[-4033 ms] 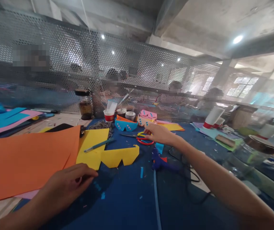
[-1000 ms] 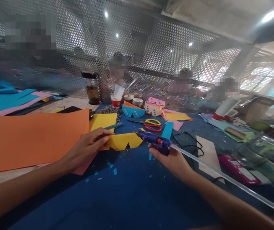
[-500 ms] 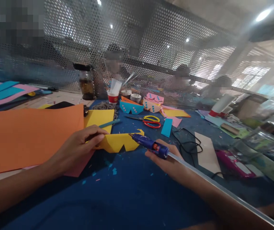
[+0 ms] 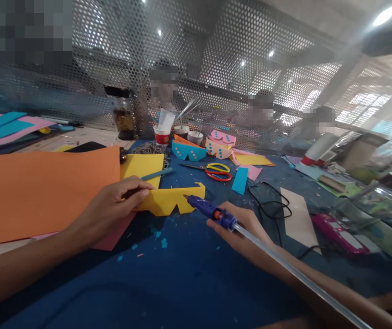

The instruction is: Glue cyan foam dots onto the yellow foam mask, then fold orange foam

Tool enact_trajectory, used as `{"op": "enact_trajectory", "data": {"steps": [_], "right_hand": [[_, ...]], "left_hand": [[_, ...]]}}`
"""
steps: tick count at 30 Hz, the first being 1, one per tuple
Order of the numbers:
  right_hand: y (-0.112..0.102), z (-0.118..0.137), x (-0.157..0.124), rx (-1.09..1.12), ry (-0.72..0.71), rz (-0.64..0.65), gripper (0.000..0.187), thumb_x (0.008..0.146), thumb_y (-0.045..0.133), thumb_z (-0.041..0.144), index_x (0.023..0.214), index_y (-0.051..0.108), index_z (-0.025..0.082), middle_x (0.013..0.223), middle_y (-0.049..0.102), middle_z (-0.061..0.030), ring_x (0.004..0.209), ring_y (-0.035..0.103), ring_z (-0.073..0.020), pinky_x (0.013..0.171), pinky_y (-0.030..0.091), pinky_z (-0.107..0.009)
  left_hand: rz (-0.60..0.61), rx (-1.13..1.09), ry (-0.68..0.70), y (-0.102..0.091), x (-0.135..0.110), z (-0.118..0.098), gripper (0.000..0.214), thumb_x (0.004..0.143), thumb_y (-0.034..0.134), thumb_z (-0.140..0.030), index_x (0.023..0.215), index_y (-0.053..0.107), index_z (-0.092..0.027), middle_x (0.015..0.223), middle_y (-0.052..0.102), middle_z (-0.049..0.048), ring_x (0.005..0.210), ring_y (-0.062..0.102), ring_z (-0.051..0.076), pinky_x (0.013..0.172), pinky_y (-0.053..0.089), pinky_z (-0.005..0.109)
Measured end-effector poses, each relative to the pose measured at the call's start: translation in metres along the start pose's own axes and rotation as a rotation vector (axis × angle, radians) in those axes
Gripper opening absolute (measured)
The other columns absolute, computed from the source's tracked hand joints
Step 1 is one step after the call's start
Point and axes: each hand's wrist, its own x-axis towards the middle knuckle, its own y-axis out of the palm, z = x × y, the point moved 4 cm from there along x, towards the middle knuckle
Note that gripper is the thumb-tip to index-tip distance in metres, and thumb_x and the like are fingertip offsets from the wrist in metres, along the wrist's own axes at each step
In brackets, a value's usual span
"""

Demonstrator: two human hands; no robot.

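My left hand (image 4: 113,205) pinches the left end of a yellow paper mask cutout (image 4: 172,200) that lies on the blue table (image 4: 182,274). My right hand (image 4: 242,228) is wrapped round a blue glue gun (image 4: 209,211) with a long clear glue stick (image 4: 285,265) sticking out of its back. The gun's nozzle points at the right part of the yellow cutout, close to it or touching.
A large orange sheet (image 4: 45,192) and a yellow sheet (image 4: 141,167) lie to the left. Scissors (image 4: 216,172), a blue paper strip (image 4: 240,180), finished masks (image 4: 189,151), paper cups (image 4: 161,135), a dark jar (image 4: 124,116) and a black cable (image 4: 271,205) lie beyond. People sit behind a perforated metal screen (image 4: 216,68).
Four seconds ago my right hand reached toward the scissors; now it holds the glue gun. Over the last second the nozzle has come to the yellow cutout, which my left hand grips.
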Motion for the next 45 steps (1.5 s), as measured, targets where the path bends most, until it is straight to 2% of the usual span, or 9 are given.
{"op": "enact_trajectory", "data": {"steps": [12,19,30,45], "right_hand": [[0.001,-0.002,-0.001,-0.124,0.002,0.007,0.007,0.093,0.07,0.028,0.094,0.065,0.023,0.075,0.065,0.0036,0.061,0.055,-0.0125,0.06,0.038,-0.023],[0.003,-0.004,0.001,-0.156,-0.008,-0.006,0.008,0.091,0.071,0.022,0.094,0.064,0.022,0.072,0.063,0.0049,0.058,0.053,-0.0112,0.059,0.035,-0.023],[0.005,-0.009,0.004,-0.182,0.006,0.011,0.01,0.091,0.071,0.023,0.091,0.062,0.022,0.071,0.06,0.0058,0.058,0.049,-0.0111,0.058,0.032,-0.023],[0.006,-0.011,0.002,-0.216,-0.001,0.025,0.014,0.094,0.07,0.028,0.089,0.059,0.022,0.068,0.059,0.0057,0.055,0.047,-0.0105,0.056,0.03,-0.023]], "left_hand": [[0.025,-0.052,-0.01,0.002,-0.003,0.004,0.042,0.092,0.059,-0.059,0.102,0.079,-0.024,0.103,0.076,0.0039,0.094,0.068,0.026,0.076,0.055,0.031],[0.026,-0.055,-0.004,0.002,-0.002,0.004,0.041,0.092,0.058,-0.058,0.102,0.079,-0.023,0.104,0.076,0.004,0.096,0.068,0.025,0.077,0.057,0.03],[0.021,-0.087,0.008,0.002,-0.001,0.001,0.038,0.091,0.061,-0.057,0.097,0.079,-0.024,0.1,0.076,0.004,0.091,0.069,0.024,0.073,0.06,0.029],[0.029,-0.099,0.005,0.003,-0.002,0.004,0.041,0.092,0.061,-0.059,0.102,0.081,-0.025,0.101,0.076,0.0037,0.092,0.069,0.024,0.073,0.062,0.03]]}}
